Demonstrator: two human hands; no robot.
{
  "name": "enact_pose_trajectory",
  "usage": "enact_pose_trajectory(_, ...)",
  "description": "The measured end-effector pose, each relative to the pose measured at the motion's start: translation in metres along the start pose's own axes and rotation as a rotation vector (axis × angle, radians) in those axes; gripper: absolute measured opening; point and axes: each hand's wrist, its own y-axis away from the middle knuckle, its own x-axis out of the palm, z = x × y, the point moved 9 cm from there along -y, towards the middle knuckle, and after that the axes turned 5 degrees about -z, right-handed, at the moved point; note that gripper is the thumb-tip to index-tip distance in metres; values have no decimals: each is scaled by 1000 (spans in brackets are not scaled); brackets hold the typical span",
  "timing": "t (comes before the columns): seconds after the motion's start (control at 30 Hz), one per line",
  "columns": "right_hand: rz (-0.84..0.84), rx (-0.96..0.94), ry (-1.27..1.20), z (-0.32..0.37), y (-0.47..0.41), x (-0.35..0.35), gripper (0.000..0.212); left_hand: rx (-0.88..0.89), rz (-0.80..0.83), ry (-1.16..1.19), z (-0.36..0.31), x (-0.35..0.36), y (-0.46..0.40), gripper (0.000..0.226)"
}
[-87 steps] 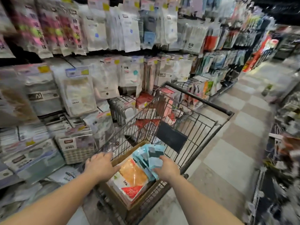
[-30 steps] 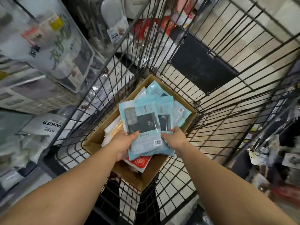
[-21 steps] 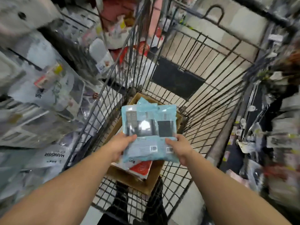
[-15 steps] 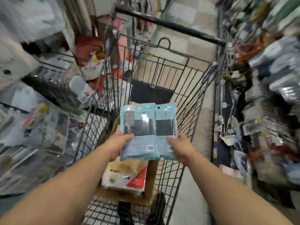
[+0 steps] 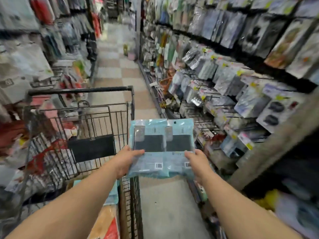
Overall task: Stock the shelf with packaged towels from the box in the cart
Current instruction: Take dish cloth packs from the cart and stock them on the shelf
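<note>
Both hands hold up a stack of light-blue packaged towels (image 5: 162, 147) with dark panels and barcodes, over the aisle floor just right of the wire cart (image 5: 82, 128). My left hand (image 5: 126, 160) grips the stack's left edge, thumb on top. My right hand (image 5: 198, 163) grips its right edge the same way. Under my left forearm, the box in the cart (image 5: 107, 225) shows only an orange and red pack and a blue pack edge. The shelf on the right (image 5: 224, 94) carries hanging packaged goods.
A second shelf of packaged goods (image 5: 31, 62) runs along the left, behind the cart. The checkered aisle floor (image 5: 112, 69) stretches ahead between both shelves. A grey upright post (image 5: 276, 135) stands at the right, with dark lower shelving behind it.
I lifted the blue towel packs out of the box and swung them right, past the cart's side. My view turned from the cart toward the right-hand shelf and down the aisle.
</note>
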Motion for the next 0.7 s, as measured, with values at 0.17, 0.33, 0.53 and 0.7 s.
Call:
enact_pose_trajectory(0.17,-223,-91,5,-3,56,-149,30,79,132,-63,6,120,64,33)
enact_pose_trajectory(0.33,-389,-133,-34,-37,120,-309,38,139,246,-132,41,244,137,21)
enact_pose_trajectory(0.53,-633,-105,-139,-91,219,-495,40,189,479,-256,92,407,231,48)
enact_pose_trajectory(0.7,-887,-80,-237,-139,302,-622,42,232,648,-353,139,532,323,19)
